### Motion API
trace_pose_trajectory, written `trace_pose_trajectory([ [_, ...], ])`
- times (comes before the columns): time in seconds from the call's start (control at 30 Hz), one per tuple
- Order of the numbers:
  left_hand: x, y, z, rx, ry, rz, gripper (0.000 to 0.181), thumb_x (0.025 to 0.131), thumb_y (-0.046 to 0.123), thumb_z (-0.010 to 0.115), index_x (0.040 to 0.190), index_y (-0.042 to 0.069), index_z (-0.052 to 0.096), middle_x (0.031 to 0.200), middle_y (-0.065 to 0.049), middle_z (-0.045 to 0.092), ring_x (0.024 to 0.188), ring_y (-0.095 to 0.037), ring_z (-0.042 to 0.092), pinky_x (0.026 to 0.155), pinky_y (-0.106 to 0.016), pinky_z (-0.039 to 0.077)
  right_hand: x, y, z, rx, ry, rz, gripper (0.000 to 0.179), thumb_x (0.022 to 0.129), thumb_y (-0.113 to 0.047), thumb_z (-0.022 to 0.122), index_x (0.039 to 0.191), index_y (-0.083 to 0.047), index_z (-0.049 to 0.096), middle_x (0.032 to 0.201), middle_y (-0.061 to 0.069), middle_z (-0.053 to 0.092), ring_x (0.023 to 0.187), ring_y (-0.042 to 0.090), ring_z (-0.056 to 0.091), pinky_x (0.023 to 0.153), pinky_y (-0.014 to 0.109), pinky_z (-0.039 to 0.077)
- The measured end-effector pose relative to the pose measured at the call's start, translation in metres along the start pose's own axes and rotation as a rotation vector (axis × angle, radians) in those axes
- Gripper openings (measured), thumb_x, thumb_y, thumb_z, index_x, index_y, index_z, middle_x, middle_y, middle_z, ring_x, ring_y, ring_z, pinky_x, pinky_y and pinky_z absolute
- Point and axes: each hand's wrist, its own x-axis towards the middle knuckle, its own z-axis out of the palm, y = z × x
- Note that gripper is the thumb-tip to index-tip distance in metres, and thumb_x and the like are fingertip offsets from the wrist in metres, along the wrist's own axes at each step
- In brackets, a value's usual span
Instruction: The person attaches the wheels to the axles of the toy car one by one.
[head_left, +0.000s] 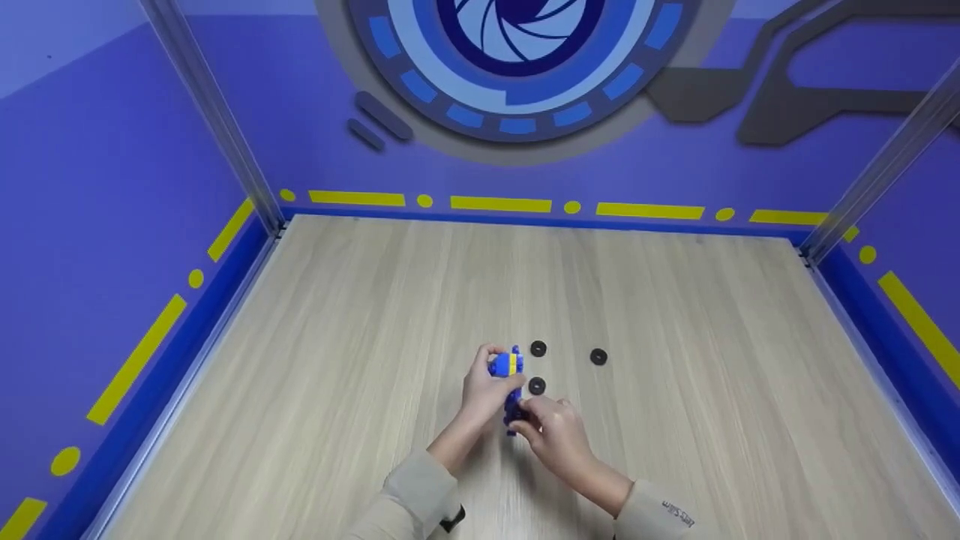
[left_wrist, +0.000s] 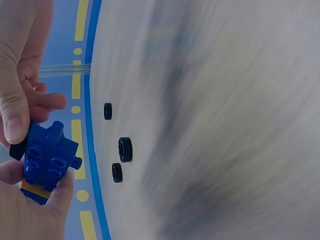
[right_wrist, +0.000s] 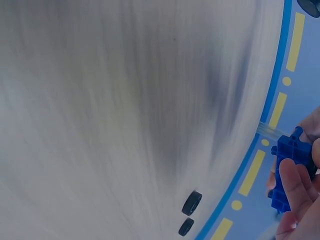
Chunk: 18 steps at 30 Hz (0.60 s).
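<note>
My left hand [head_left: 487, 390] holds a blue toy vehicle [head_left: 504, 365] with a yellow band; its studded side [left_wrist: 50, 155] faces the left wrist view. At the vehicle's near end, my right hand [head_left: 559, 435] pinches a black wheel [left_wrist: 19, 148] against its side. The fingers hide much of that wheel, so I cannot tell whether it sits on the axle. Ribbed blue underside [right_wrist: 292, 150] shows in the right wrist view. Beyond and right of the hands lie three loose black wheels: one farther back [head_left: 538, 349], one nearer the hands [head_left: 537, 385], one off right [head_left: 598, 357].
All this takes place above a light wood-grain table [head_left: 337, 337]. Blue panels [head_left: 480, 180] with yellow dashes close it off at the back and both sides. Metal posts [head_left: 217, 112] stand in the rear corners.
</note>
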Motion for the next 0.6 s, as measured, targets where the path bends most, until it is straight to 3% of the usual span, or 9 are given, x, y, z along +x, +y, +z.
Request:
trace_pose_trajectory([
  [0.23,-0.002,-0.003,0.002,-0.029,-0.056,-0.014,0.045,0.074,0.014,0.065,0.112,0.016,0.043,0.114,-0.015,0.053,0.096,-0.024,0.055,0.074,-0.032,0.048,-0.008,0.004,0.002,0.029,0.016,-0.003,0.025,0.067,-0.022,0.073,0.086,-0.011,0.062,0.070,-0.009,0.062,0.057,-0.001,0.050,0.056,0.016,0.033],
  [0.4,-0.003,-0.007,0.003,-0.131,-0.095,-0.059,0.048,0.076,0.015,0.065,0.117,0.017,0.040,0.119,-0.017,0.047,0.094,-0.024,0.055,0.070,-0.030,0.050,-0.012,0.007,0.001,0.060,0.035,-0.003,0.028,0.066,-0.021,0.074,0.090,-0.011,0.062,0.070,-0.009,0.061,0.058,0.003,0.052,0.056,0.017,0.033],
  [0.6,-0.003,-0.009,0.003,-0.220,-0.121,-0.077,0.053,0.075,0.012,0.066,0.120,0.013,0.038,0.112,-0.018,0.050,0.089,-0.021,0.057,0.071,-0.030,0.051,-0.013,0.010,-0.001,0.063,0.034,0.017,0.029,0.067,-0.022,0.074,0.091,-0.010,0.063,0.070,-0.009,0.060,0.059,0.002,0.051,0.057,0.018,0.036],
])
